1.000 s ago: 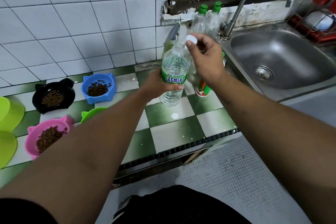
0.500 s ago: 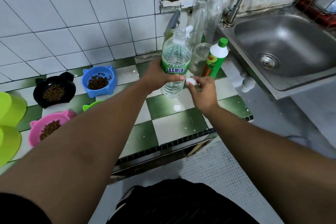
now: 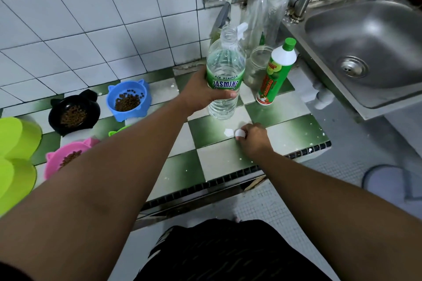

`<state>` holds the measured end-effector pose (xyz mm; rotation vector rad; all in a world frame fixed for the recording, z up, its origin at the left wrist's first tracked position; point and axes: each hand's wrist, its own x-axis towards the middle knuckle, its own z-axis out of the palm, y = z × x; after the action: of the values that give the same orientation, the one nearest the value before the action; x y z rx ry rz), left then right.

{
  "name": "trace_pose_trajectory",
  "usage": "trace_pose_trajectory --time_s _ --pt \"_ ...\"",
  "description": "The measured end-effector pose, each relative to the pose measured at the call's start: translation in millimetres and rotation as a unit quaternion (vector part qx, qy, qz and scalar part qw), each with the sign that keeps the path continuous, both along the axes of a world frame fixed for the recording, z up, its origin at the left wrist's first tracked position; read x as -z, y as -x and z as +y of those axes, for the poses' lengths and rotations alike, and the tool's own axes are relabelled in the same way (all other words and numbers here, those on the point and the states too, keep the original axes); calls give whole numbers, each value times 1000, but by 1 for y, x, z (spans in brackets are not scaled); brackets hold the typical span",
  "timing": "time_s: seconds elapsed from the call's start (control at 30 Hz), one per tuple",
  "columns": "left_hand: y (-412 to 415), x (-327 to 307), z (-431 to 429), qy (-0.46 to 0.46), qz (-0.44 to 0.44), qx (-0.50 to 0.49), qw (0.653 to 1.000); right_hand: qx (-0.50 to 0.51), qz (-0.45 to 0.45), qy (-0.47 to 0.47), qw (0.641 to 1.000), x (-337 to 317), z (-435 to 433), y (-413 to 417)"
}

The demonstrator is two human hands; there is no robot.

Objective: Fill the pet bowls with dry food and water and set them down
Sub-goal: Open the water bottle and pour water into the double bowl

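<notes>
**Bottle uncapped, water not yet poured**

Head view of a green-and-white tiled worktop [image 3: 219,164], with a steel sink [image 3: 365,57] at the upper right of the frame. The left grip [image 3: 201,96] is closed round the labelled middle of the water bottle [image 3: 225,75]. The bottle stands upright at frame centre, its neck uncapped, and looks mostly full. The right grip [image 3: 253,141], just below the bottle in the frame, has its fingers curled on the white cap [image 3: 240,134] down at the worktop surface (whether the cap already rests there cannot be told).

At centre left, three cat-eared bowls hold dry food: the black bowl [image 3: 73,113], the blue bowl [image 3: 129,99] and the pink bowl [image 3: 68,157]. The pink one is partly hidden by the left forearm. A green bowl [image 3: 118,130] shows only as a sliver of rim between the blue and pink bowls, so its contents are hidden.

Judged progress: the dry-food stage appears done for three bowls, and no water is seen in any bowl. Pouring the water and setting the bowls down remain.
</notes>
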<state>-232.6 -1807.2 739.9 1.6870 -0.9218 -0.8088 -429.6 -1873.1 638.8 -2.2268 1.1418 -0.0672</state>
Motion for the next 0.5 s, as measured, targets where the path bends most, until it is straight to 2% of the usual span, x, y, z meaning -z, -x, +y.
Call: trace_pose_trajectory --time_s 0.23,0.33,0.5 --pt "1 3 1 2 6 -6 1000 41 -28 -18 999 6 9 -5" --pt "1 3 1 6 7 -10 1000 84 -76 -32 993 4 8 -3" --pt "2 2 3 10 11 -9 1000 94 -136 -29 986 -12 0 -8"
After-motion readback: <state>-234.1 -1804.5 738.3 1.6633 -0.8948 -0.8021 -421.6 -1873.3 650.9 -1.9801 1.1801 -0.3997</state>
